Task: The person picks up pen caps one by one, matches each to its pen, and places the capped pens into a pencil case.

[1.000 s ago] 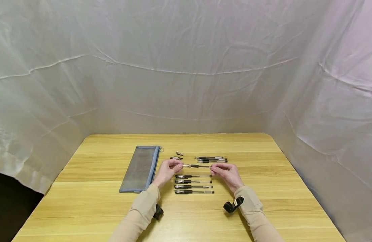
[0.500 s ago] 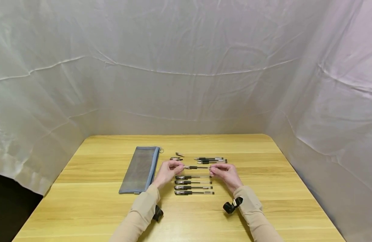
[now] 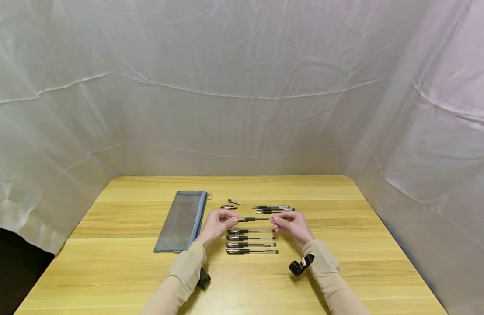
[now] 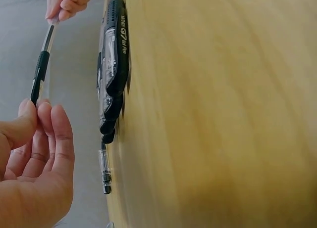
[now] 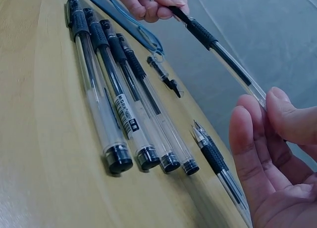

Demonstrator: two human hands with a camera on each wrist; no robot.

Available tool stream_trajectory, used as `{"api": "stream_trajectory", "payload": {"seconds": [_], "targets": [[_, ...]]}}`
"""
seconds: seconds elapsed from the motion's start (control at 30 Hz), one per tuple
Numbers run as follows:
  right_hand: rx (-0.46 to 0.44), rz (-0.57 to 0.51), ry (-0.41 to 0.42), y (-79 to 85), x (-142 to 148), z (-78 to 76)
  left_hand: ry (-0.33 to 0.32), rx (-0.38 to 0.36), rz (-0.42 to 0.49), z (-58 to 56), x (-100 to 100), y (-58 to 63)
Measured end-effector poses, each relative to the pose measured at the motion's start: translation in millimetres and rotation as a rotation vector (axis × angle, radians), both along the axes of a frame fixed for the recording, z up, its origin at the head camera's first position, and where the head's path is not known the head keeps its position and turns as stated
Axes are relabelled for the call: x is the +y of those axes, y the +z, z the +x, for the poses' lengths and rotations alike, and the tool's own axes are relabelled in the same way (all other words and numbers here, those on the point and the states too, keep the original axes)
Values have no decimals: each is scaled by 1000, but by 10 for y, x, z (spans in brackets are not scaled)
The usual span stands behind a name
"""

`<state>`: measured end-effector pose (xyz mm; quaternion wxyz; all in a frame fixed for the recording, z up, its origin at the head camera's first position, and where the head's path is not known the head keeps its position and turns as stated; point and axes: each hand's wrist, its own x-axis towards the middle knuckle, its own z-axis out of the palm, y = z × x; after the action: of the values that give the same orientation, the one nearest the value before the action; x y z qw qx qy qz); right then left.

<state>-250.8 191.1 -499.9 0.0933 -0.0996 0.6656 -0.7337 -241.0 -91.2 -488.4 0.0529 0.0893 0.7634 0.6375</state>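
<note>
A clear gel pen with a black grip point(image 3: 247, 219) is held level between both hands above the table. My left hand point(image 3: 217, 225) pinches its cap end between thumb and fingers. My right hand point(image 3: 294, 225) pinches the rear end, and its fingertips hide the tip of the barrel. In the right wrist view the refill shows inside the clear barrel point(image 5: 233, 65). Below the hands, several capped gel pens point(image 3: 242, 244) lie side by side in a row. Beyond them are a few uncapped gel pens point(image 3: 272, 206) and several loose pen caps point(image 3: 228, 207).
On the left lies a grey mesh zip pouch point(image 3: 180, 221) with blue edging and a ring at its far corner. The wooden table point(image 3: 344, 275) is bordered by pale hanging cloth point(image 3: 242, 122) at the back and sides.
Both hands and the held pen have shifted very slightly toward me. The grips look the same, and the pens, caps and pouch on the table stay put.
</note>
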Motion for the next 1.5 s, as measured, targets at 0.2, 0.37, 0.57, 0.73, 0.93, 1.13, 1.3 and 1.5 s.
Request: {"api": "stream_trajectory", "payload": {"seconds": [0.2, 0.37, 0.57, 0.73, 0.93, 1.13, 1.3, 1.5], "targets": [[4, 20, 18, 9, -7, -25, 0, 26, -6, -2, -8, 7], [13, 25, 35, 28, -3, -38, -15, 61, -17, -5, -20, 20], [7, 34, 54, 43, 8, -51, -16, 85, -18, -7, -19, 36], [4, 40, 79, 48, 30, -52, -20, 95, -34, 5, -8, 49], [-24, 32, 78, 50, 32, -50, -24, 98, -47, 28, -5, 84], [-25, 40, 73, 44, 40, -50, -8, 103, -53, 5, -4, 37], [-74, 49, 59, 22, 30, -37, -5, 99, -63, 6, 6, 55], [-73, 60, 57, 37, 7, -52, 5, 112, -123, -19, 13, 88]]}}
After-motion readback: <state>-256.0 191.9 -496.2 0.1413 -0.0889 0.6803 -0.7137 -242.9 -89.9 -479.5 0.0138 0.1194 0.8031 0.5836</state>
